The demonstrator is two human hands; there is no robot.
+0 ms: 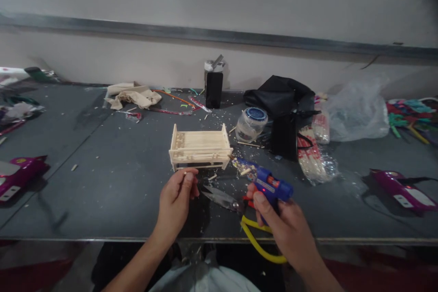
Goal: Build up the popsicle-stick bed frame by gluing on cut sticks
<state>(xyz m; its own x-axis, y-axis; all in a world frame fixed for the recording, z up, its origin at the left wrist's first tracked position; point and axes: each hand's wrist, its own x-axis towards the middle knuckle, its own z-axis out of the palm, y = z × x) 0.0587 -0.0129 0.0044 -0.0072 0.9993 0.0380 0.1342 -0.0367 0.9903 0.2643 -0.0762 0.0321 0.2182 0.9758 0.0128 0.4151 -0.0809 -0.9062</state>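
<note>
My right hand is wrapped around a blue hot glue gun with a red light on its body. The gun's nozzle points left, close to the right end of a small bed-like frame built of pale wooden sticks. Just in front of that frame, my left hand is closed in a pinch, and the pale tip of a small wooden stick piece shows between thumb and forefinger. Between my hands lie scissors with yellow handles, their blades slightly apart and pointing left.
Stick scraps litter the dark table. Behind stand a clear jar with a blue lid and a black phone against a bottle. Bagged sticks, a black bag and a plastic bag lie right. Purple devices flank both sides.
</note>
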